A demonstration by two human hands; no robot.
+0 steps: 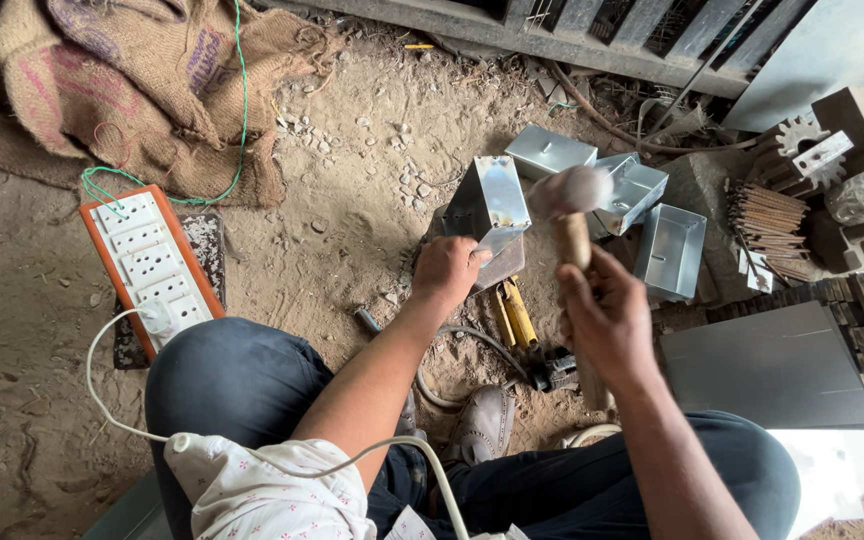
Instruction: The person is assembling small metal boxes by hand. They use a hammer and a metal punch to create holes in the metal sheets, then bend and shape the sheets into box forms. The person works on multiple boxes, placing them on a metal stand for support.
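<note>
Dusty ground holds three finished sheet-metal boxes [642, 215] while the left hand [444, 272] grips an unfinished folded box [492, 212] and the right hand [607, 318] clenches a raised wooden mallet [574, 200], hammering apparently underway.

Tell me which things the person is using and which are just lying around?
In use:
- left hand holding metal box
- right hand swinging mallet

Lying about:
- finished boxes
- power strip
- sacks
- yellow-handled tool
</note>
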